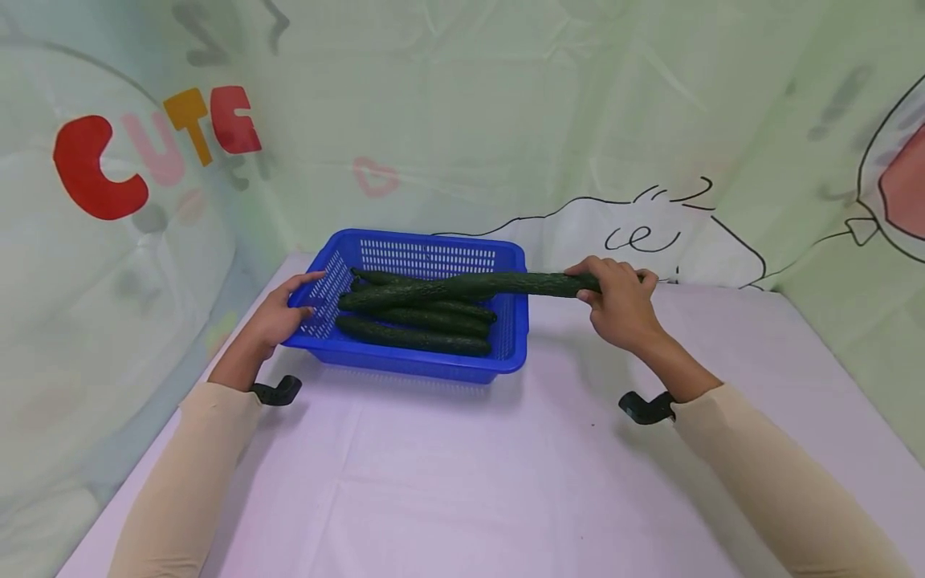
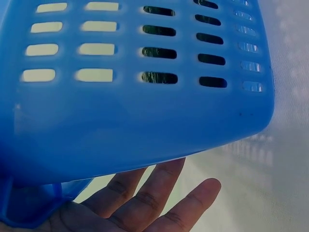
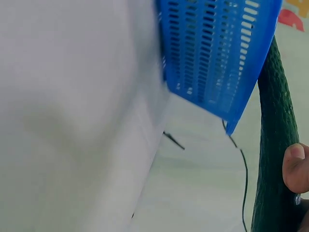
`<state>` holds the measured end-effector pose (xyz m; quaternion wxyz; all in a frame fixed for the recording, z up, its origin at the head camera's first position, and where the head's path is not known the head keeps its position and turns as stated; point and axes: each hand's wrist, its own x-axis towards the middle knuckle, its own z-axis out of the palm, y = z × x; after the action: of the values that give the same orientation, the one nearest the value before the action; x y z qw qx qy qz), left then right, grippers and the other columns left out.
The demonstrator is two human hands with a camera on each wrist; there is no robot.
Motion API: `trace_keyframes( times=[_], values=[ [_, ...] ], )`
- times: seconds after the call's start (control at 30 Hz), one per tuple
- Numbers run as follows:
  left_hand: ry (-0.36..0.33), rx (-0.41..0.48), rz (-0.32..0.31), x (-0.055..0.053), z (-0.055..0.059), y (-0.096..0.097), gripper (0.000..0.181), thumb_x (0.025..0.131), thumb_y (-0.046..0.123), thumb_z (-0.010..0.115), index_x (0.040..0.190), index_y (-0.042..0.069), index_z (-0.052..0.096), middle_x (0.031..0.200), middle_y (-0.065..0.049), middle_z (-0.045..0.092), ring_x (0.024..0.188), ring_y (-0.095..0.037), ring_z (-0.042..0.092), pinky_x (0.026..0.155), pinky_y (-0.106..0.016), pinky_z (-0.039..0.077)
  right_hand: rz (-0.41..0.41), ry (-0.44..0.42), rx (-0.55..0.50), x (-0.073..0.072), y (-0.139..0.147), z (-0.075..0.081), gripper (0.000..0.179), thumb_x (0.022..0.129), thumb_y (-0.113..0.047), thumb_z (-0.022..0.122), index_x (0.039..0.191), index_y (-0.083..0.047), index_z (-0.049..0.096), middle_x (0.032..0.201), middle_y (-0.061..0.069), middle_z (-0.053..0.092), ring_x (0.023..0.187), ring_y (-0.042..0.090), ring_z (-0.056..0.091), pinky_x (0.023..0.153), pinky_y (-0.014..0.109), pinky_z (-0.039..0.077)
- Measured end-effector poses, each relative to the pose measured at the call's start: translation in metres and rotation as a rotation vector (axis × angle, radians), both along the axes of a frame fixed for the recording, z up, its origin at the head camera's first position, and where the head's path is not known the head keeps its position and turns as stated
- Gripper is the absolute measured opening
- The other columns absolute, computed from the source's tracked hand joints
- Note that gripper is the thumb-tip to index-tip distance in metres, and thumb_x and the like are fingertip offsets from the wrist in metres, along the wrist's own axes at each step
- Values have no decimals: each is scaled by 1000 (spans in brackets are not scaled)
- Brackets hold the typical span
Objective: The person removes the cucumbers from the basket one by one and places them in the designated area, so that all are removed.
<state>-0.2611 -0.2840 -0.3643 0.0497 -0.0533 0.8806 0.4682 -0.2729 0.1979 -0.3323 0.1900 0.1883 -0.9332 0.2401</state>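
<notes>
A blue plastic basket [image 1: 419, 371] with slotted walls holds several long dark green cucumbers [image 1: 412, 335]. My left hand [image 1: 278, 315] grips its left rim; in the left wrist view the fingers [image 2: 154, 198] reach along the outside of the basket wall [image 2: 135, 125]. At the other side, my right hand [image 1: 621, 301] holds one long cucumber [image 1: 527, 283] by its right end. That cucumber lies across the basket's right rim, and its left end is over the others inside. The right wrist view shows the thumb [image 3: 295, 166] pressed on the cucumber [image 3: 275, 145].
The basket stands on a table with a pale pinkish cover [image 1: 462, 474]. Close behind and at the sides hangs a light green printed cloth [image 1: 462, 104] with letters and line drawings. Each wrist carries a black camera mount [image 1: 646, 408].
</notes>
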Motion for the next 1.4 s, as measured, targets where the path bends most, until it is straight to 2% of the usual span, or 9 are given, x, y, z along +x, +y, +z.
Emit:
trace_keyframes(
  times=[0.43,0.97,1.27,1.4],
  values=[
    [4,6,7,1,-1,-3,65,98,3,42,156,29,28,165,-21,12,143,-54,27,106,-64,38,-22,24,-33,6,30,1,30,91,3,61,119,-5,60,109,28,64,104,47,52,93,66,17],
    [15,-2,0,0,-2,-2,65,98,2,43,156,29,28,165,-20,12,143,-53,27,105,-64,39,-100,-41,-17,-2,68,4,30,94,3,57,124,-2,57,109,32,59,108,51,48,97,69,11],
    [9,1,-3,0,-2,0,65,98,3,43,156,29,28,165,-20,12,143,-53,27,107,-65,37,-67,-169,-30,-24,105,-3,34,96,-1,56,129,-3,52,114,35,62,102,49,55,94,65,12],
    [7,6,-4,1,-1,1,65,98,2,42,156,29,28,165,-20,12,143,-53,27,107,-65,37,-74,-225,-25,-34,117,-9,35,98,-4,55,132,-3,49,122,35,58,103,50,55,93,64,13]
  ],
)
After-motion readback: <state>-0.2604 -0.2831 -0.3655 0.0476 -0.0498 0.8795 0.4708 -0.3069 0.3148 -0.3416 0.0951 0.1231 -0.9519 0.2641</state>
